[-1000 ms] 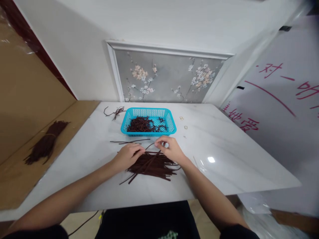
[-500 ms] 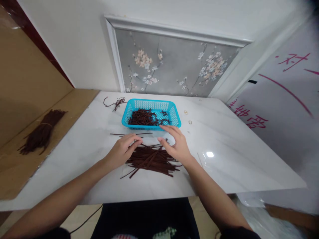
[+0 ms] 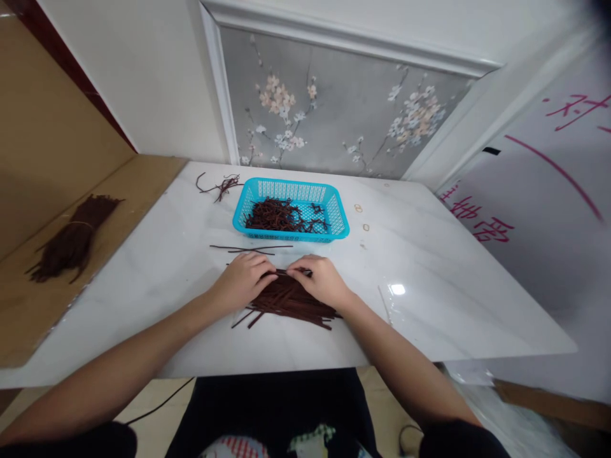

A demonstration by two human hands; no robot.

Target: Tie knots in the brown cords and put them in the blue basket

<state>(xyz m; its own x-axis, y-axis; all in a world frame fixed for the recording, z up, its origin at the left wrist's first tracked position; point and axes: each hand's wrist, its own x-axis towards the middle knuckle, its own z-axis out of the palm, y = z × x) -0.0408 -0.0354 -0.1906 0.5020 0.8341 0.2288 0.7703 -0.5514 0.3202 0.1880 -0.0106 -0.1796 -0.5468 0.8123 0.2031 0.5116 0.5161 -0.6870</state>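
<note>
Currently left hand (image 3: 242,280) and right hand (image 3: 321,280) resting fingers-down on pile of dark brown strips (image 3: 291,300) at counter (image 3: 429,305) centre, nothing pinched. Blue basket (image 3: 291,218) just behind. Red handwriting on white sheet (image 3: 539,210) right, unreadable.

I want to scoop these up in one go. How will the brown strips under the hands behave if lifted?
The strips look thin and flat, so probably light and floppy. They lie loose and crossed, untied, so some would likely slip out. Curled ones in the basket suggest they bend easily.
</note>
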